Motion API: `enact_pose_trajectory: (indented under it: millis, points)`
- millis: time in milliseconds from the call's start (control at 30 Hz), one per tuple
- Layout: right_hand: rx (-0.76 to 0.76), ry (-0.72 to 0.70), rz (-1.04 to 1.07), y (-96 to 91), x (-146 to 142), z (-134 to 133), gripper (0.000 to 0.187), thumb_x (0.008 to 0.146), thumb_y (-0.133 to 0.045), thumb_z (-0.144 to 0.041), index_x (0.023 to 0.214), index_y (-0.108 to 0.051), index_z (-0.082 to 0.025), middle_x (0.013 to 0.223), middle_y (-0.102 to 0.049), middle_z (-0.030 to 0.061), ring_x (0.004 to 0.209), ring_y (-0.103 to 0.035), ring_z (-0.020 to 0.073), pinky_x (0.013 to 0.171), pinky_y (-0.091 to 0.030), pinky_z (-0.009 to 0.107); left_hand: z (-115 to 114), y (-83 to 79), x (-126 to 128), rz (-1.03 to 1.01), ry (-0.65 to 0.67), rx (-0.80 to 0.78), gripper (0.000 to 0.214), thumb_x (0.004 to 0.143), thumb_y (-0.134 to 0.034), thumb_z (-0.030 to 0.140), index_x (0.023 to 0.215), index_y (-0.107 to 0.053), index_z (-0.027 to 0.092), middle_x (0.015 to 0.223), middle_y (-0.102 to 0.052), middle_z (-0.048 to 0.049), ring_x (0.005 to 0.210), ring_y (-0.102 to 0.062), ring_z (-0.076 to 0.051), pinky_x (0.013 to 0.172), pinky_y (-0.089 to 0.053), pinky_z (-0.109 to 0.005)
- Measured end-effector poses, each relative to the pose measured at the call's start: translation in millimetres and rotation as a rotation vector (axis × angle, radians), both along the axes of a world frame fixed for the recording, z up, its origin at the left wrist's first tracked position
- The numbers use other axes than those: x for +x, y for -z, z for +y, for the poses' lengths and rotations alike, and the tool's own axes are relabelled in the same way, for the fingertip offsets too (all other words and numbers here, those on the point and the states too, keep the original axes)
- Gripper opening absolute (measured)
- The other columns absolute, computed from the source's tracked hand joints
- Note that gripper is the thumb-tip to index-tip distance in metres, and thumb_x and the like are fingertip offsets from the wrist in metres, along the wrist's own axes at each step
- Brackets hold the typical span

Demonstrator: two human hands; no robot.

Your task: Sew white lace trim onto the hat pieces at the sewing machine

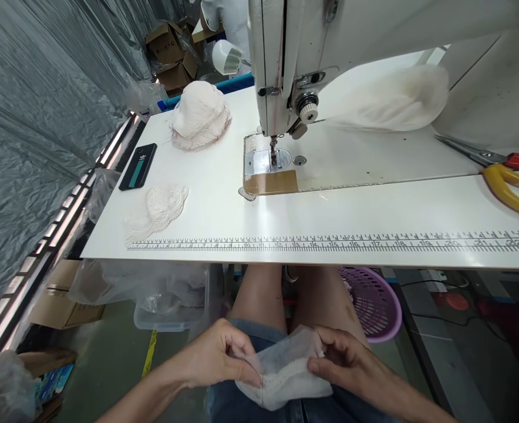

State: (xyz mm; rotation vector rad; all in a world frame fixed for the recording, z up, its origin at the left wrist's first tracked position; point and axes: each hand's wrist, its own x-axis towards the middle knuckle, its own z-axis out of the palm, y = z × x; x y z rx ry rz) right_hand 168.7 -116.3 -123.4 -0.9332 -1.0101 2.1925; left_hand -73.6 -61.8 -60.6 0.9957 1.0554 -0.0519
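My left hand (218,354) and my right hand (345,358) are low over my lap, below the table's front edge. Both pinch a small white fabric piece with a lace edge (283,370), one hand at each side. The fabric sags between them over my denim shorts. A white sewing machine (281,64) stands on the white table (330,211) above, its needle (273,150) over the metal plate. No hand touches the machine.
On the table lie a pile of pale fabric pieces (200,120), a lace piece (158,211), a dark phone (138,166), another white fabric heap (396,100) and red-and-yellow scissors (506,170). A purple basket (374,302) and a clear plastic bin (171,305) stand underneath.
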Motion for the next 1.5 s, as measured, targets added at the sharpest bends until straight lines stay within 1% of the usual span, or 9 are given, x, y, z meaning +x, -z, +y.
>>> enact_pose_trajectory:
  millis: [100,200,400,500,633,733,1000,1267,1500]
  points:
    - [-0.028,0.007,0.014,2.2,-0.8,-1.4,0.03,0.084,-0.059,-0.047,0.082,-0.05,-0.019,0.069,-0.045,-0.0048,0.061,-0.04,0.0083,0.057,-0.033,0.018,0.2,1.8,-0.7,-0.002,0.013,0.004,0.03,0.058,-0.081,0.037,0.074,-0.075,0.013,0.069,-0.071,-0.0052,0.059,-0.061,-0.012,0.056,-0.045,-0.016]
    - [-0.019,-0.02,0.032,0.9,0.2,0.9,0.026,0.085,-0.06,-0.043,0.091,-0.059,-0.017,0.072,-0.053,-0.0026,0.065,-0.046,0.0098,0.061,-0.036,0.021,1.5,2.6,-1.0,0.005,0.018,-0.019,0.031,0.058,-0.08,0.039,0.076,-0.075,0.013,0.072,-0.072,-0.0059,0.062,-0.063,-0.013,0.057,-0.045,-0.016]
    - [0.001,-0.017,0.043,-1.7,0.7,5.4,0.025,0.082,-0.064,-0.039,0.081,-0.072,-0.016,0.073,-0.064,0.0004,0.069,-0.054,0.0137,0.066,-0.04,0.023,3.6,0.4,-1.1,0.009,0.018,-0.021,0.03,0.059,-0.08,0.037,0.076,-0.075,0.013,0.072,-0.072,-0.0066,0.064,-0.065,-0.014,0.059,-0.047,-0.018]
    - [-0.017,-0.001,0.054,-1.2,-0.6,5.8,0.024,0.08,-0.066,-0.039,0.078,-0.073,-0.016,0.069,-0.063,-0.0008,0.064,-0.053,0.0118,0.062,-0.04,0.021,4.5,-0.5,-0.6,-0.012,-0.012,-0.06,0.027,0.06,-0.08,0.034,0.077,-0.075,0.013,0.071,-0.072,-0.0061,0.063,-0.064,-0.013,0.059,-0.047,-0.017]
    - [-0.025,0.001,0.069,-3.4,-2.3,8.8,0.026,0.08,-0.067,-0.041,0.081,-0.074,-0.016,0.073,-0.066,0.0012,0.069,-0.055,0.0136,0.065,-0.041,0.022,4.9,-2.4,0.7,-0.015,-0.027,-0.068,0.025,0.058,-0.081,0.032,0.074,-0.075,0.013,0.068,-0.071,-0.005,0.058,-0.06,-0.011,0.057,-0.046,-0.016]
    - [-0.03,-0.008,0.068,-5.6,-4.2,11.3,0.027,0.081,-0.065,-0.041,0.083,-0.074,-0.016,0.075,-0.067,0.0022,0.07,-0.056,0.0136,0.066,-0.041,0.022,4.3,-3.1,0.8,-0.016,-0.016,-0.082,0.028,0.057,-0.082,0.034,0.075,-0.075,0.014,0.065,-0.07,-0.0042,0.056,-0.059,-0.01,0.057,-0.046,-0.017]
    - [-0.068,0.014,0.046,-6.4,-8.3,10.1,0.024,0.076,-0.07,-0.039,0.074,-0.069,-0.015,0.065,-0.061,-0.0012,0.061,-0.05,0.0103,0.059,-0.038,0.02,2.6,-3.0,-1.6,-0.03,-0.01,-0.093,0.032,0.056,-0.081,0.04,0.075,-0.075,0.014,0.06,-0.068,-0.0026,0.055,-0.058,-0.011,0.06,-0.048,-0.019]
    - [-0.082,0.017,0.039,-3.1,-8.6,9.8,0.031,0.079,-0.066,-0.045,0.076,-0.07,-0.014,0.07,-0.065,0.0017,0.066,-0.055,0.014,0.063,-0.041,0.024,2.0,-4.4,-3.5,0.002,0.001,-0.079,0.028,0.058,-0.081,0.035,0.076,-0.075,0.014,0.066,-0.07,-0.0043,0.058,-0.061,-0.013,0.06,-0.048,-0.02]
    - [-0.082,0.006,0.036,-6.7,-7.7,12.2,0.034,0.082,-0.061,-0.048,0.08,-0.07,-0.015,0.075,-0.067,0.0038,0.071,-0.059,0.0165,0.066,-0.044,0.026,4.6,-6.2,-4.6,-0.032,0.001,-0.05,0.031,0.059,-0.08,0.04,0.077,-0.075,0.014,0.067,-0.071,-0.0043,0.059,-0.061,-0.012,0.059,-0.048,-0.019]
